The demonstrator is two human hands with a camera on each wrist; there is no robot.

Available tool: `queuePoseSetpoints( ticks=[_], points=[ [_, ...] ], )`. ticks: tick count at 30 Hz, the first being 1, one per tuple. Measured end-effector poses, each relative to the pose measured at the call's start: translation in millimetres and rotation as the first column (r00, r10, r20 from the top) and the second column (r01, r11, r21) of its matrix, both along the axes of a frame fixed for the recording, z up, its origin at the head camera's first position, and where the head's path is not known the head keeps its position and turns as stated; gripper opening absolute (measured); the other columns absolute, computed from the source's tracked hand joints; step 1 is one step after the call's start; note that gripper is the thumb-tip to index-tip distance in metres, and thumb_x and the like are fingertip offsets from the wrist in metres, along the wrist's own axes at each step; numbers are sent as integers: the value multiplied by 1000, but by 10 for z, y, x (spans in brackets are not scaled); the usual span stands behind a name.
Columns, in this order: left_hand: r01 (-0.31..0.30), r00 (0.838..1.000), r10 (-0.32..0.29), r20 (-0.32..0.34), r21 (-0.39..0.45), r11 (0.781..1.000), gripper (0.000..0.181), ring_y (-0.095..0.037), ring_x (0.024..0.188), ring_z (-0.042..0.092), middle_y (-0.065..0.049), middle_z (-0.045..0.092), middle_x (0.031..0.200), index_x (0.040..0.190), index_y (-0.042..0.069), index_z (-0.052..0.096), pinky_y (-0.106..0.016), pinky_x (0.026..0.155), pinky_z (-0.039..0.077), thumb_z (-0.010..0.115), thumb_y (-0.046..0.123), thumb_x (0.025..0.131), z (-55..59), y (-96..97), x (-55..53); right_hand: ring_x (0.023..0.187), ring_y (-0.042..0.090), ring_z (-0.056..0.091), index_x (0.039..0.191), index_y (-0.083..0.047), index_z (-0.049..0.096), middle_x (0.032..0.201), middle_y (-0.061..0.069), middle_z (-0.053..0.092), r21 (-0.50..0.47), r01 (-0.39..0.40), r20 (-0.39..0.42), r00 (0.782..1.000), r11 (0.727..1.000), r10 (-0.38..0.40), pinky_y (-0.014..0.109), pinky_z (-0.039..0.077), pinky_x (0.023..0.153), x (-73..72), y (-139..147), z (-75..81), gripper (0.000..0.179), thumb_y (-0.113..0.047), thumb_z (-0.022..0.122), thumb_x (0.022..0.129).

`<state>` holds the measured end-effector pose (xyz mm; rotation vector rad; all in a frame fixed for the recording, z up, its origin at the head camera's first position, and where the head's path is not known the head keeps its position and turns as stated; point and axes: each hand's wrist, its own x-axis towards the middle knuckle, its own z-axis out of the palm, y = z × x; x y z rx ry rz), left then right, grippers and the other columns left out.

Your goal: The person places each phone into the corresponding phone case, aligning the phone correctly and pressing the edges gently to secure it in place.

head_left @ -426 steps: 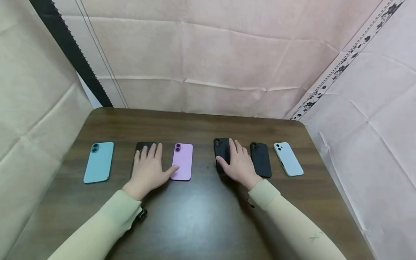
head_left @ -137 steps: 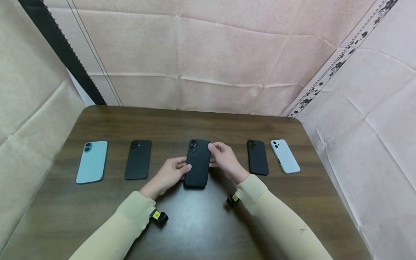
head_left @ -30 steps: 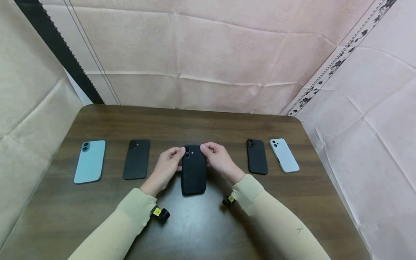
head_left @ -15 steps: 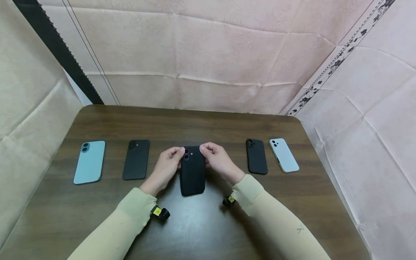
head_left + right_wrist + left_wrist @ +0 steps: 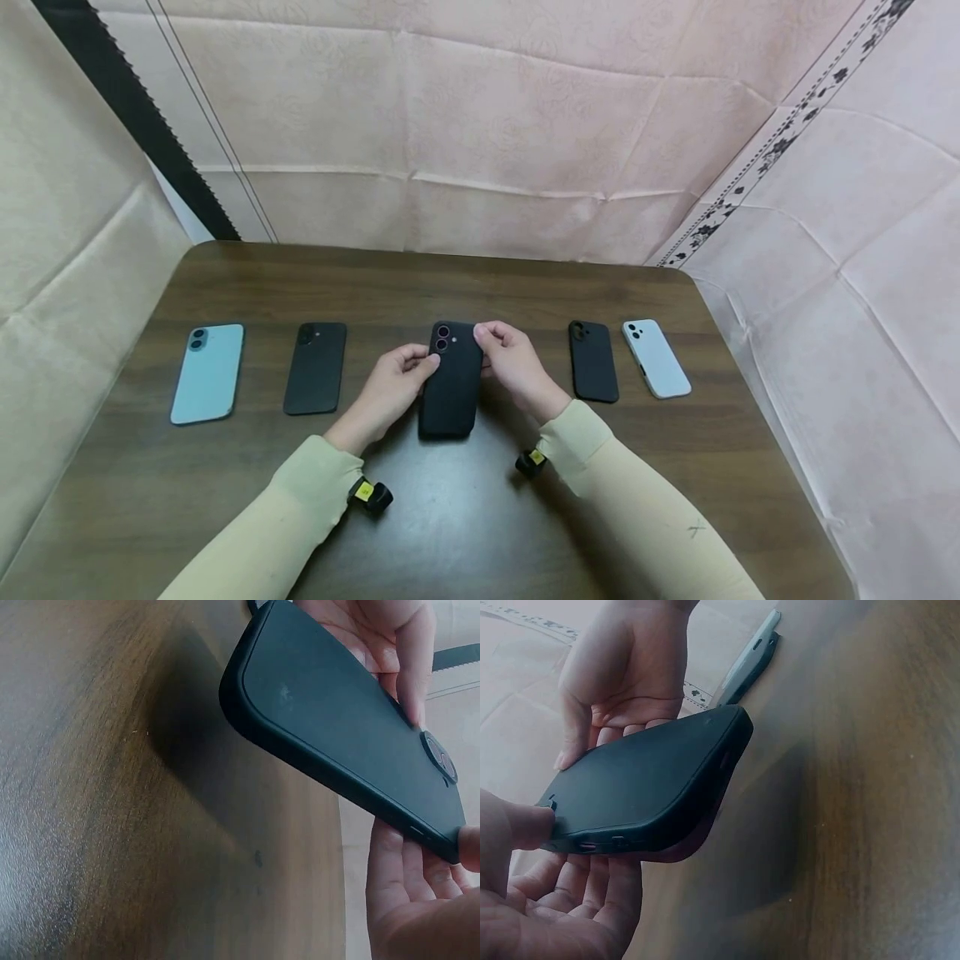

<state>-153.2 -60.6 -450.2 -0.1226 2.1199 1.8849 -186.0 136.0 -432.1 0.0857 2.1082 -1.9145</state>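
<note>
Both hands hold a black phone case in the middle of the head view, raised and tilted above the table. A strip of purple phone shows beneath the case's near end in the left wrist view; the rest of it is covered. My left hand grips the left edge, thumb on the back below the camera opening and fingers underneath. With its thumb on the upper right corner, my right hand pinches the case, fingers curled beneath. The camera ring sits at the far end in the right wrist view.
On the wooden table, a light blue phone and a black phone lie to the left. Right of the hands lie another black case and a pale blue case. Cloth hangings enclose the back and sides.
Over fourteen seconds, the purple phone and one black case came off the table together into both hands. In the last half second the case tilted up and my left thumb slid down its edge.
</note>
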Motion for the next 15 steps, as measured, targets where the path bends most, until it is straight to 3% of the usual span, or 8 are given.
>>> queuePoseSetpoints(
  ticks=[15],
  points=[
    [-31, 999, 30, -26, -62, 998, 31, -21, 92, 61, -5, 66, 104, 111, 11, 64, -36, 81, 52, 57, 39, 97, -66, 12, 13, 79, 25, 66, 109, -9, 64, 93, 12, 70, 47, -48, 0, 999, 998, 48, 39, 56, 73, 3, -11, -32, 30, -35, 53, 100]
  ],
)
